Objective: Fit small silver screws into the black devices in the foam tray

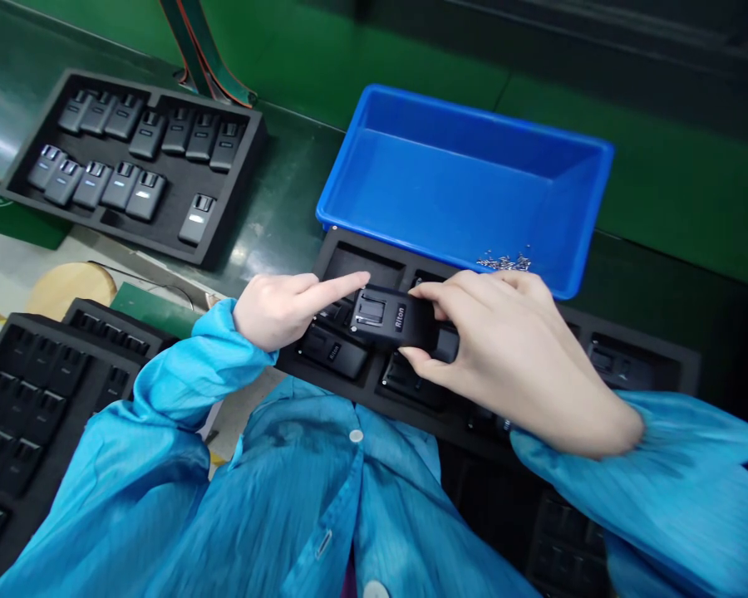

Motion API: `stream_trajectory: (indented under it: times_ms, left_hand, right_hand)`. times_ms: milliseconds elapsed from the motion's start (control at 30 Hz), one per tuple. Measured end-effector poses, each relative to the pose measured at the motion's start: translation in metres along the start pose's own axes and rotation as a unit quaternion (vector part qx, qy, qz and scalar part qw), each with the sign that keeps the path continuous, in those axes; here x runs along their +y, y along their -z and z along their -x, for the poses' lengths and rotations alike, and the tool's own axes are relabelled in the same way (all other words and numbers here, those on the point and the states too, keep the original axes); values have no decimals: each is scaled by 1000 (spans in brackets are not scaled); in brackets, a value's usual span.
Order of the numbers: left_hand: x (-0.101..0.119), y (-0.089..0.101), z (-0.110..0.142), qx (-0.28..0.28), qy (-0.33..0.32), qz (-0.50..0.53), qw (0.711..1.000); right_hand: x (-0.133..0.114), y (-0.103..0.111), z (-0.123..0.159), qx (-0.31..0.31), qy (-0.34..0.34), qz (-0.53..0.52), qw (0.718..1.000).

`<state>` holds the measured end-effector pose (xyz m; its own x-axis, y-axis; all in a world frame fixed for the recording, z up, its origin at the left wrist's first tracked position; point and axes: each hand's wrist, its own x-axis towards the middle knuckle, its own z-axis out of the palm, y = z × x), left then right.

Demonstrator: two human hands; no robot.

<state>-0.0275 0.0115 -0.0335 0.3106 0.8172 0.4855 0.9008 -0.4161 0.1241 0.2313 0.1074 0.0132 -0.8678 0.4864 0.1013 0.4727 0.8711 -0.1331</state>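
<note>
Our right hand [486, 332] is clamped on a black device [390, 316] marked "Riton", above the compartment tray [380, 390]. Our left hand [287, 307] points a finger at its near end; we cannot tell whether it touches. A loose pinch could drop the device onto those lying beneath. The blue bin [449, 183] holds small metal screws [504, 261]; a knock could scatter them. The foam tray [237, 199] holds rows of similar devices [146, 195].

2 hands [504, 340], 1 blue bin [449, 183].
</note>
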Motion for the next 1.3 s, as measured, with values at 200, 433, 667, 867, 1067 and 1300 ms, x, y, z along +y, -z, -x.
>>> stream_trajectory:
  times_ms: [200,433,667,867,1067,1300]
  left_hand:
    - [0,7,11,3,55,45,997]
    - [18,8,17,-285,5,-9,959]
    - [27,3,-1,-406,27,-57,912]
    - [32,1,-10,-399,33,-32,916]
    - [34,2,-12,-421,33,-33,906]
    - [35,1,-17,-432,53,-25,900]
  right_hand:
    - [2,1,0,2,0,-4,1000]
    - [16,11,-2,-16,-67,-8,998]
    - [29,7,-3,-16,-101,-6,995]
    - [33,-8,-23,-55,-133,1,990]
    - [20,-37,-52,-106,-112,-9,988]
    - [11,-51,-67,-123,-112,23,986]
